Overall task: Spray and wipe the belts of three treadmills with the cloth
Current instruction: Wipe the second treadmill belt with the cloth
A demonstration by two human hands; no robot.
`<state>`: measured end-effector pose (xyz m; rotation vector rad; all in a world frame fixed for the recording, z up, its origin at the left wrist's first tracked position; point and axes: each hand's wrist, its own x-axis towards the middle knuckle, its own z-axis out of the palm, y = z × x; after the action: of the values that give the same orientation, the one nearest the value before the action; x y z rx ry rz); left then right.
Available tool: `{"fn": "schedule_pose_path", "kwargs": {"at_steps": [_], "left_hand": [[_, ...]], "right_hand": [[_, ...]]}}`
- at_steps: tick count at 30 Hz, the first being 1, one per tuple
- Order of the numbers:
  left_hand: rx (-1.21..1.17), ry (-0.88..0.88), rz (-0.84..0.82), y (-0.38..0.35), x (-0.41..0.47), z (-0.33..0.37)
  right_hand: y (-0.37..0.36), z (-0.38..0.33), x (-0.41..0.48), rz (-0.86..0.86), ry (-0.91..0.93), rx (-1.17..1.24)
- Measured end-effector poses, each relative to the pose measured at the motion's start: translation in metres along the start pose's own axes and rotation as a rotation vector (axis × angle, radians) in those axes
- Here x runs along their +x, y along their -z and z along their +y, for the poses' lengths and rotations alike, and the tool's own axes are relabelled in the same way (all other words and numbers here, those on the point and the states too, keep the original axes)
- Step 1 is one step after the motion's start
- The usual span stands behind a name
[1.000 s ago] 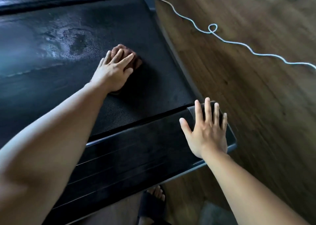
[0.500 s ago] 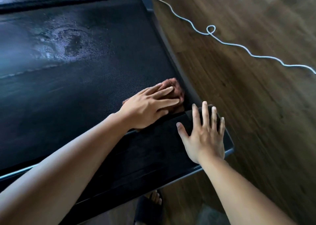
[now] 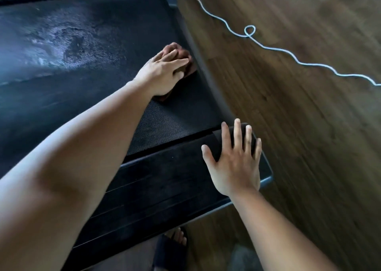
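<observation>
A black treadmill belt fills the left of the head view, with a wet, foamy spray patch near its far left. My left hand presses flat on a brown cloth at the belt's right edge, fingers straight over it. My right hand rests flat with spread fingers on the treadmill's black rear end cover, at its right corner.
A dark side rail borders the belt on the right. Beyond it lies wooden floor with a thin white cord snaking across. A foot in a dark sandal stands below the treadmill's end.
My left hand has slid the cloth away from the rear cover, farther up along the belt's right edge. My right hand has stayed on the cover's corner.
</observation>
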<state>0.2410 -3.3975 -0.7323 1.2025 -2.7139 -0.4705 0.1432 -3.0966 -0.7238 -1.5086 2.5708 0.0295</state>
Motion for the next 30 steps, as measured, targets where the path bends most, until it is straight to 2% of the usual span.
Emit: {"fn": "schedule_pose_path", "kwargs": {"at_steps": [2,6,10,13,16,19,22,24,25,30], "left_hand": [[0.02,-0.095,-0.006,-0.009,0.007,0.024],[0.07,-0.432,-0.075,-0.03,-0.028,0.063],[0.036,-0.507,-0.064,-0.027,-0.081,0.063],[0.058,-0.587,-0.073,-0.014,-0.09,0.028],[0.084,-0.545,-0.089,-0.005,-0.069,-0.014],[0.072,-0.355,-0.039,-0.001,-0.036,-0.034],[0.038,-0.191,0.03,0.004,-0.015,-0.016],[0.013,-0.15,0.064,0.003,-0.013,0.01],[0.01,-0.177,0.063,0.0,-0.017,0.023],[0.065,-0.534,-0.074,-0.015,-0.07,0.048]], "right_hand": [[-0.001,0.0,0.001,-0.011,-0.013,0.009],[0.003,0.002,0.0,-0.046,-0.003,0.005],[0.004,0.0,0.0,-0.021,-0.006,0.007],[0.003,0.0,0.001,-0.022,-0.006,0.008],[0.003,0.001,0.003,-0.029,0.002,0.013],[0.001,0.002,0.0,-0.024,-0.001,-0.001],[0.002,0.001,0.0,0.001,0.008,0.004],[0.002,0.001,0.0,-0.005,0.012,0.005],[0.002,0.001,0.0,-0.012,0.012,0.002],[0.003,0.002,0.002,-0.043,-0.007,-0.007]]}}
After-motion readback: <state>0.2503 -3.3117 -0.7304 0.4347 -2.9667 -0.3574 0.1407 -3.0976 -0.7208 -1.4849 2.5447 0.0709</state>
